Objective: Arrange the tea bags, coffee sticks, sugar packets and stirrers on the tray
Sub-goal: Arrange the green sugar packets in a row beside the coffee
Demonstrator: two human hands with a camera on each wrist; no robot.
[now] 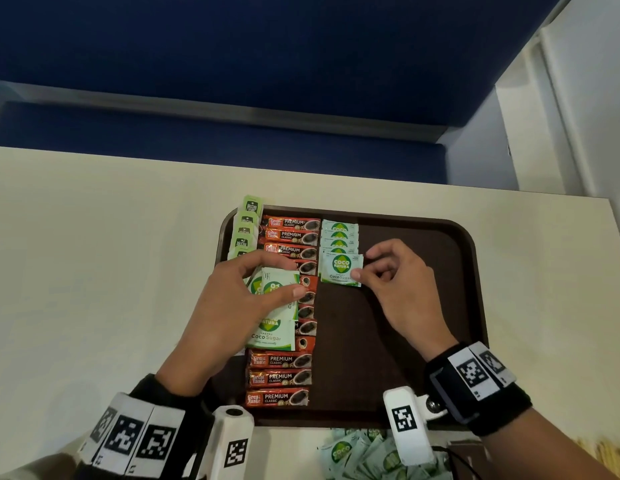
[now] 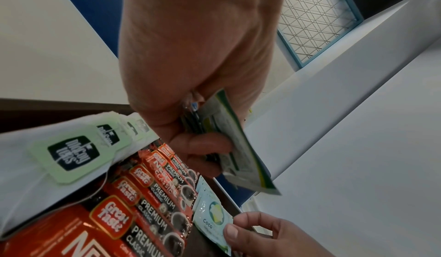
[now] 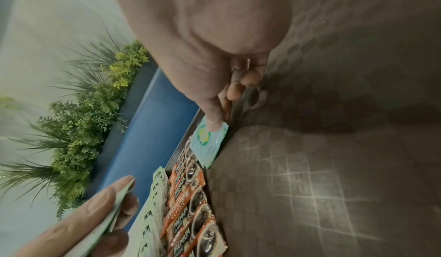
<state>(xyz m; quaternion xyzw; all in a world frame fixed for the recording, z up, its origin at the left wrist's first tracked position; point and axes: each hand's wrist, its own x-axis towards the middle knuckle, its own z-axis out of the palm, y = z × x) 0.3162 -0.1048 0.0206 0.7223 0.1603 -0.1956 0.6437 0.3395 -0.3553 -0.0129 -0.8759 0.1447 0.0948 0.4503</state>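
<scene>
1. Right hand [image 1: 398, 285]: fingers [image 1: 356, 274] are pinching one sugar packet [image 1: 340, 269] by its edge, setting it at the near end of the sugar row [image 1: 339, 235] on the tray [image 1: 388, 341].
2. Left hand [image 1: 229, 303]: fingers are gripping a stack of sugar packets [image 1: 275, 310], hovering over the coffee sticks [image 1: 284, 377].
3. Tea bags [image 1: 246, 226] are lying beyond the left fingers.

So the dark brown tray [image 1: 440, 244] has three columns going: green-tagged tea bags [image 1: 248, 225] overlapping down the left edge, red and black Great Taste coffee sticks [image 1: 291, 237] lying crosswise right beside them, then pale green Coco Sugar packets [image 1: 339, 237] shingled next to those. The newest sugar packet [image 1: 340, 268] sits at the near end of that column, flat. A fanned bunch of sugar packets [image 1: 275, 306] hovers over the coffee sticks.
</scene>
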